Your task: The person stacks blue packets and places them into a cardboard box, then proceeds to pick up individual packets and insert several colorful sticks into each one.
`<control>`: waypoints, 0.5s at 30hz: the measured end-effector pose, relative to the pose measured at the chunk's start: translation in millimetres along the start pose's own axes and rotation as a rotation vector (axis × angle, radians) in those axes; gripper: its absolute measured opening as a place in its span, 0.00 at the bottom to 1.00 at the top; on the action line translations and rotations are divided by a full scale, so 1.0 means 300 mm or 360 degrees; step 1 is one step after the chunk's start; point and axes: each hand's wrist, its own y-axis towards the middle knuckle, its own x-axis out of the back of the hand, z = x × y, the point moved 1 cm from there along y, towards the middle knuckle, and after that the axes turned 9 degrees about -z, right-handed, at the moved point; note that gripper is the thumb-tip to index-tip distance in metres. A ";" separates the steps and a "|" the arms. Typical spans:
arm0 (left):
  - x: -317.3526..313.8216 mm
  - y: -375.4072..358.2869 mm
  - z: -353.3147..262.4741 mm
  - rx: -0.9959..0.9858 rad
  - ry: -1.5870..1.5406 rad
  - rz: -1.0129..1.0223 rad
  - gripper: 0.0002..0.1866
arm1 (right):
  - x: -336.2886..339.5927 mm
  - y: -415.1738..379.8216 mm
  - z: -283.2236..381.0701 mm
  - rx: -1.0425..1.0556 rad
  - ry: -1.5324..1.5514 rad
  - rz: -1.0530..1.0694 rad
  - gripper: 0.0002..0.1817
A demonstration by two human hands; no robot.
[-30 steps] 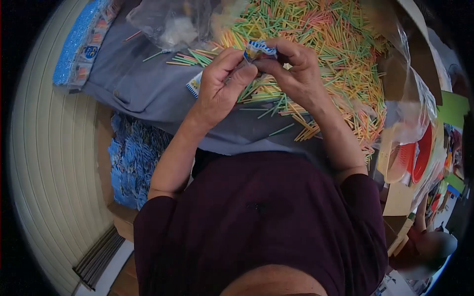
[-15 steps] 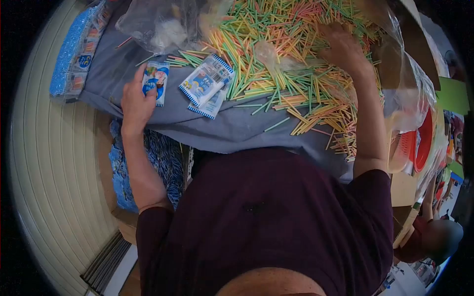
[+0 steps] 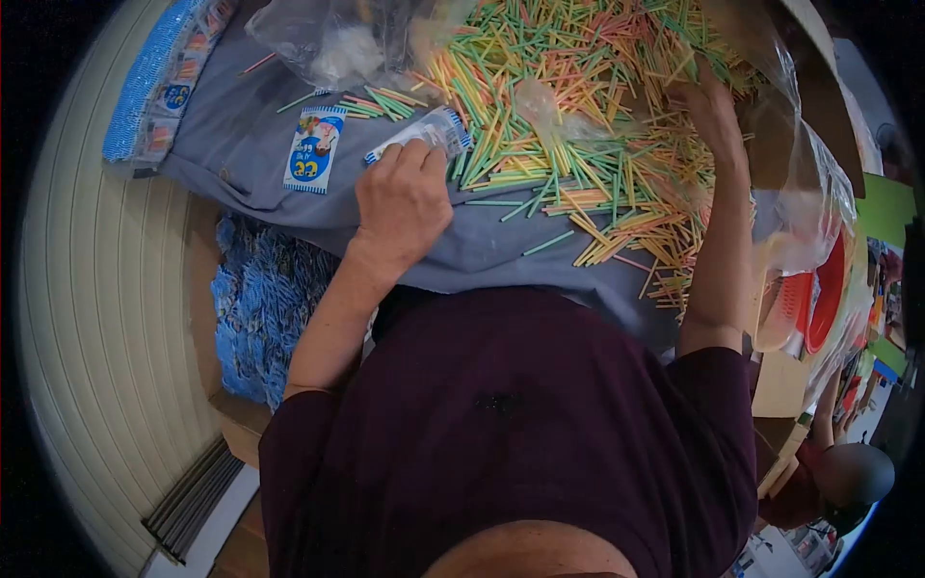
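My left hand (image 3: 400,200) is closed over a blue and white packet (image 3: 441,129), its fingers curled at the packet's lower left end. To its left, another blue and white packet (image 3: 315,149) lies flat on the grey cloth (image 3: 255,178). My right hand (image 3: 708,114) reaches into the right side of a large heap of thin pink, yellow and green sticks (image 3: 559,87); its fingertips are partly hidden among them, with sticks at the fingers.
Clear plastic bags (image 3: 332,43) lie at the upper left. A strip of blue packets (image 3: 154,87) hangs at the far left. Below it stands a cardboard box (image 3: 204,318) of blue wrappers. A red basket (image 3: 827,299) and another person (image 3: 805,486) are at the right.
My left hand has moved right from the left packet to the other one, lifting or tilting it. The left packet now lies uncovered. My right hand has shifted slightly right and down.
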 end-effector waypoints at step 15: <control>0.026 0.028 0.065 0.0297 -0.0595 -0.0376 0.07 | -0.009 -0.014 0.153 0.0324 0.0238 -0.0075 0.26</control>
